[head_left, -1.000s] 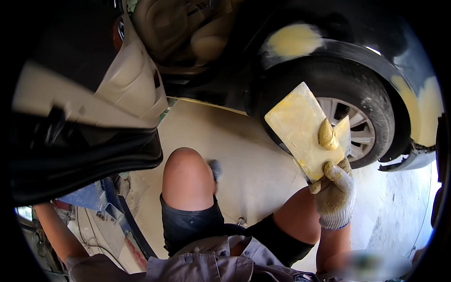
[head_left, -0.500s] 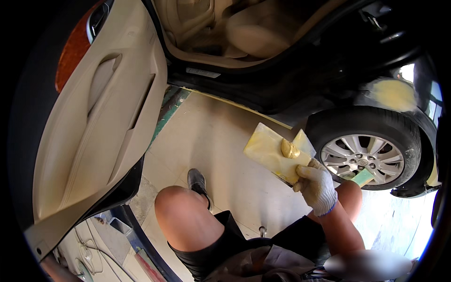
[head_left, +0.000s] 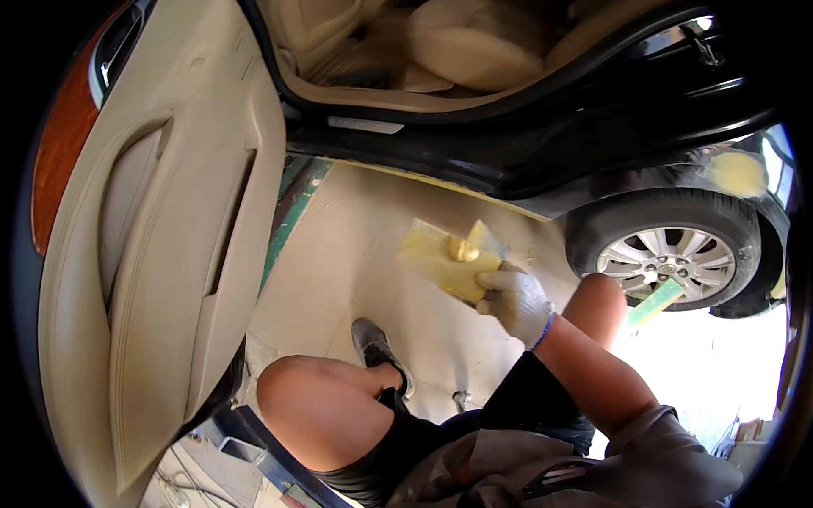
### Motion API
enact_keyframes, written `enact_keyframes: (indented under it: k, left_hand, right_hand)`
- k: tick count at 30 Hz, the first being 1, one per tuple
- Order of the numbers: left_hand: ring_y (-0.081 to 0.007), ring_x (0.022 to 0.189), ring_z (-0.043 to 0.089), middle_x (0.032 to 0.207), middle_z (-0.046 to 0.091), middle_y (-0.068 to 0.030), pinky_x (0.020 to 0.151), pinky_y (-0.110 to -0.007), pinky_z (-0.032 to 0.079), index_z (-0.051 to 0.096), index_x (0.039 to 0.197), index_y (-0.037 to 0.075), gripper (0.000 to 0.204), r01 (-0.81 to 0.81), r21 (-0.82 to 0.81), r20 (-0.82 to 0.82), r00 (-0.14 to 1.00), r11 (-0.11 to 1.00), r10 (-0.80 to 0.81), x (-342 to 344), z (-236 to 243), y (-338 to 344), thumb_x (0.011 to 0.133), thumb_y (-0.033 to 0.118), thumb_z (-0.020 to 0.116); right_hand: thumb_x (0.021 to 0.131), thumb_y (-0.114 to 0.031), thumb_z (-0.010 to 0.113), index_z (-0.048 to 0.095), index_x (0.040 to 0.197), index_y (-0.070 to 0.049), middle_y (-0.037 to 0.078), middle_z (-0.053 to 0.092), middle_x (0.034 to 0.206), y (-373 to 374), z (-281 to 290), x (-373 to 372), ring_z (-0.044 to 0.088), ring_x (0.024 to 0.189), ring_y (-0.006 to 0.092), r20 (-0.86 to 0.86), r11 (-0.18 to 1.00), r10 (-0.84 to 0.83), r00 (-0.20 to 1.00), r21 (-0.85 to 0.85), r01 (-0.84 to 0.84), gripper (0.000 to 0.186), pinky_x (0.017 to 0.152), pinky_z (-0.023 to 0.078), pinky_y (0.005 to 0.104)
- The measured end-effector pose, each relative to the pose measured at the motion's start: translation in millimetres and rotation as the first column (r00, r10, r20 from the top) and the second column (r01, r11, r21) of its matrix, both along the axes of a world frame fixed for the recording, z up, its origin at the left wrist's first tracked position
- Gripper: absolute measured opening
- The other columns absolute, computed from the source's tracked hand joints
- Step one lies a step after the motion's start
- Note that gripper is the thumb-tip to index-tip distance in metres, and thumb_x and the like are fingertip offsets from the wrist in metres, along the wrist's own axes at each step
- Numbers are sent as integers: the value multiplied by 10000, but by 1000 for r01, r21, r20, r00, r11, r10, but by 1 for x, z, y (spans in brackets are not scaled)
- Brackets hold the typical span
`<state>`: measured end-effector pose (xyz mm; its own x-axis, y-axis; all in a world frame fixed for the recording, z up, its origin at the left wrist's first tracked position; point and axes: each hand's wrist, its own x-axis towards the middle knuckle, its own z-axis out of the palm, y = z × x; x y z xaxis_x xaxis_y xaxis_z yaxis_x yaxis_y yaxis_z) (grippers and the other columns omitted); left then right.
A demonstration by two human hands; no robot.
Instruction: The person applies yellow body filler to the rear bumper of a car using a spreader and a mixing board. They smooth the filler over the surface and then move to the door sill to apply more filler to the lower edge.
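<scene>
My right hand, in a white knitted glove with a blue cuff edge, is closed on the near right edge of a flat board smeared with pale yellow paste. A rounded golden-yellow lump sits on the board's upper face. Beside the lump, a smaller yellow-stained flat piece sticks up; whether it is joined to the board cannot be made out. The board hangs over the floor between my knees and the car, slightly blurred. My left hand is out of view.
An open car door with beige trim stands at left. Ahead lie the black sill and beige seat. At right are a wheel, a yellow patch on the bodywork and a green-yellow strip.
My right hand and the board have shifted left and slightly up in view. The whole view has turned a little, with the door now larger at left. The hold on the board is the same.
</scene>
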<state>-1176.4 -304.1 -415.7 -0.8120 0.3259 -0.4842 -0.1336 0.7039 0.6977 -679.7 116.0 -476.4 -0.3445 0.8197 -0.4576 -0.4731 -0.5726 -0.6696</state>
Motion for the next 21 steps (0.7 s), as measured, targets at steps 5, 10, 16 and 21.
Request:
enact_keyframes:
  k: [5,10,16,21]
  left_hand:
    - [-173,680,630,834,689,-138,643,-309,526,679,912,-8,117,13,14,102,995,1000,-14,16,-5,6,854,85,636]
    - [-173,647,634,800,692,-135,614,-313,539,688,869,-15,113,279,305,50,950,911,-307,69,35,70,863,84,634]
    - [-271,1121,638,1355,576,-207,948,-408,541,515,1378,-27,427,537,761,-30,590,364,-807,190,58,288,1059,245,599]
    - [-243,1272,630,1407,651,-142,1062,-402,495,563,1475,-29,477,104,739,578,407,665,-707,246,45,408,1095,254,623]
  right_hand:
    - [984,-80,626,524,1477,7,183,691,1307,-7,17,-39,742,1052,301,69,996,-72,995,-54,75,511,780,639,352]
    - [992,-88,672,564,1436,-3,139,718,1219,-35,33,-47,737,936,214,11,968,-232,973,-94,232,465,650,631,290]
    - [1016,-80,671,605,1412,17,122,733,1232,-60,97,-49,733,960,215,-4,968,-238,971,83,238,413,700,635,309]
    - [1068,-148,630,601,1380,42,156,759,1159,-69,117,-41,760,794,221,127,944,-196,972,292,152,366,631,615,281]
